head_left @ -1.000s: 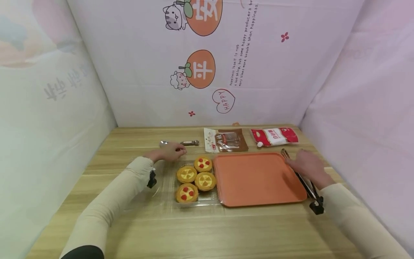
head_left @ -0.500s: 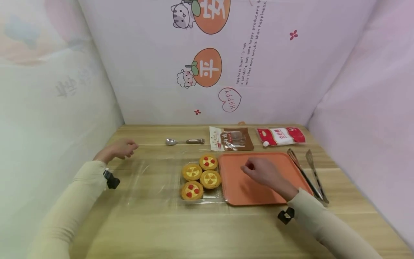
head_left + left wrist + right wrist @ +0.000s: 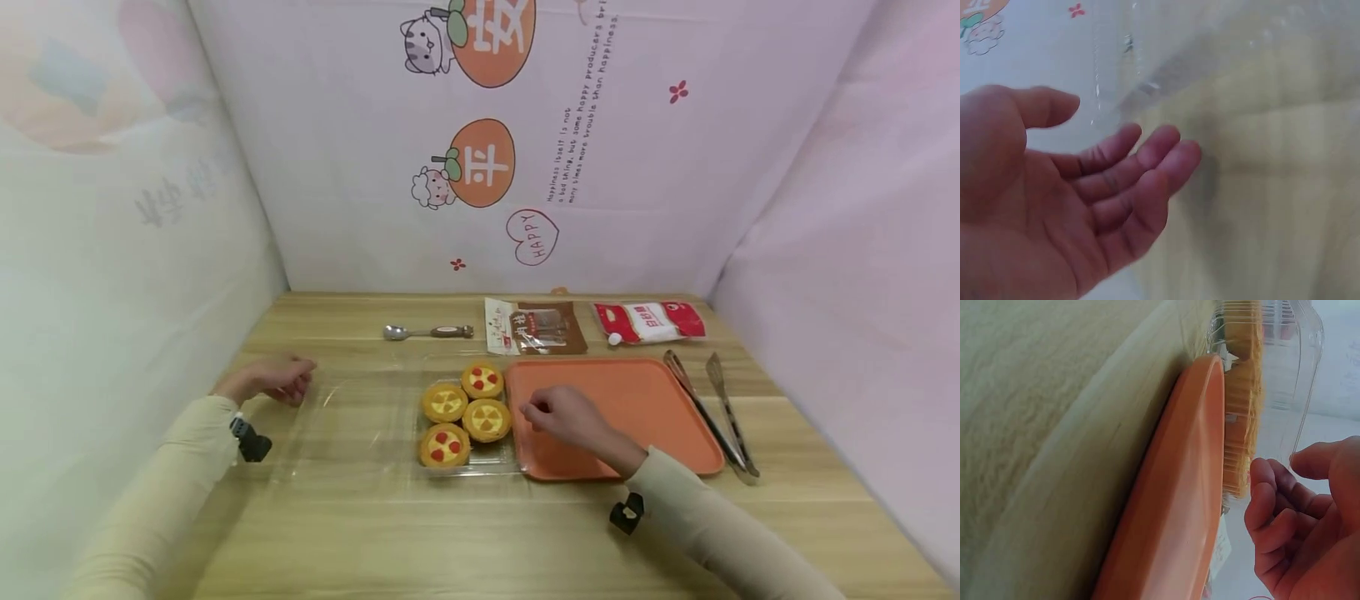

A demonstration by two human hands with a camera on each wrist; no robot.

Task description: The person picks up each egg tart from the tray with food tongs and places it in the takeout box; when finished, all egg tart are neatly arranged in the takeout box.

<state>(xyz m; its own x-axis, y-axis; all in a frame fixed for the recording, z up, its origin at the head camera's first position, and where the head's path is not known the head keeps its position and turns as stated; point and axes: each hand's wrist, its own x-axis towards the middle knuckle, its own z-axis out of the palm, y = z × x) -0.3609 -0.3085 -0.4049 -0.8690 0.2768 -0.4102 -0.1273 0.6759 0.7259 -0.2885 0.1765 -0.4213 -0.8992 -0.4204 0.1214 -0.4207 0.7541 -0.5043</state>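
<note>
A clear plastic clamshell box [image 3: 474, 472] lies open, its lid [image 3: 337, 437] folded out to the left. Several egg tarts [image 3: 445, 403], some topped with red pieces, sit in its right half. My left hand [image 3: 281, 379] is at the lid's left edge; in the left wrist view its fingers [image 3: 1159, 147] are loosely bent, with nothing in them. My right hand [image 3: 570, 417] hovers over the left part of the orange tray [image 3: 637, 400], beside the tarts. Its fingers [image 3: 1272, 531] are loosely curled and the thumb is near them, the palm empty; the box's clear edge shows just behind.
Metal tongs [image 3: 701, 408] lie spread along the tray's right side. Behind stand a spoon [image 3: 427, 332], a brown and white packet [image 3: 536, 327] and a red and white pouch [image 3: 649, 322]. Fabric walls [image 3: 375, 208] enclose the wooden table [image 3: 450, 542] at the back and sides.
My left hand has moved left, from near the spoon to the lid's outer edge. The right hand has left the tongs and come left across the tray towards the tarts.
</note>
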